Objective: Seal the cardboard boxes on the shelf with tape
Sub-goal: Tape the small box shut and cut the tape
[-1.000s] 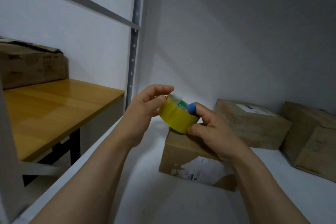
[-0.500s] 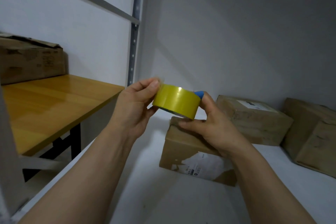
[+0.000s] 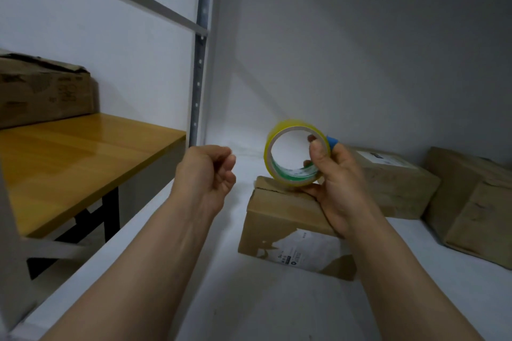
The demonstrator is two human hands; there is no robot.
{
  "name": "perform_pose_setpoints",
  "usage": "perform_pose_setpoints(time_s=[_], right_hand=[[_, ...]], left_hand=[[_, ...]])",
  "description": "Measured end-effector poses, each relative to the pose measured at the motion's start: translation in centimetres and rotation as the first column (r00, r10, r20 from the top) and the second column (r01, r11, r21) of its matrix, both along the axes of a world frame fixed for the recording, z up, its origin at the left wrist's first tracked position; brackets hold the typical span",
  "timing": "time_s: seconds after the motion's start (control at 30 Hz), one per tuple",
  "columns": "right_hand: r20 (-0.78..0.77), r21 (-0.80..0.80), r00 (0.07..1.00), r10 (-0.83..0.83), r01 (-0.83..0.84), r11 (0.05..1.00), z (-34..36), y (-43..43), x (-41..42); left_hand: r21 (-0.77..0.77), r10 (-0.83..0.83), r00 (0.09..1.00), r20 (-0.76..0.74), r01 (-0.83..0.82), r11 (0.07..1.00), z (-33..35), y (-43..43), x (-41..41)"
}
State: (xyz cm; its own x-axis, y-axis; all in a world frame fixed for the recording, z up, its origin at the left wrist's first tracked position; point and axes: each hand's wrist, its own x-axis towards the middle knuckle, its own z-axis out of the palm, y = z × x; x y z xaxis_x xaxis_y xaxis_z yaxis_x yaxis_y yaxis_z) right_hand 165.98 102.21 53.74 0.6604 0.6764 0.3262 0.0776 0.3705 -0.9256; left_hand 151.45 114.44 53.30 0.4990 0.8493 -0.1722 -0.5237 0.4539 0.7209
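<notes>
Risk: tape roll (image 3: 278,130) held only by right hand (image 3: 341,188), thumb through core; left hand (image 3: 206,171) curled, apparently empty; loose end may restick before reaching box (image 3: 277,210).

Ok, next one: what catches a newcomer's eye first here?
The yellow tape roll stands out, held mid-frame by the right hand, open core facing the camera, above the nearest cardboard box. The left hand hangs beside it, fingers curled; whether it pinches tape is unclear. A wooden table sits left.
</notes>
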Motion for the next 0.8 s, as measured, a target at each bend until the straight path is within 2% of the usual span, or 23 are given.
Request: perform_pose_setpoints(time_s=[0.1, 0.33, 0.53, 0.63, 0.8], right_hand=[[0.033, -0.062, 0.999, -0.012, 0.014, 0.998, -0.1, 0.3, 0.2], [0.216, -0.208, 0.976, -0.015, 0.061, 0.976, -0.4, 1.0, 0.4], [0.182, -0.065, 0.981, -0.067, 0.079, 0.995, -0.6, 0.2, 0.6], [0.104, -0.012, 0.993, -0.049, 0.05, 0.999, -0.5, 0.0, 0.4], [0.085, -0.034, 0.995, -0.053, 0.056, 0.998, -0.5, 0.1, 0.3]], left_hand=[[-0.06, -0.025, 1.0, -0.008, 0.025, 0.998, -0.2, -0.3, 0.1], [-0.164, -0.071, 0.997, -0.033, 0.065, 0.984, -0.7, 0.1, 0.0], [-0.144, -0.138, 0.981, -0.139, 0.118, 0.983, -1.3, -1.2, 0.4], [-0.167, -0.142, 0.973, -0.184, 0.111, 0.98, -2.3, -1.8, 0.6], [-0.197, -0.111, 0.978, -0.179, 0.075, 0.978, -2.8, -1.7, 0.7]])
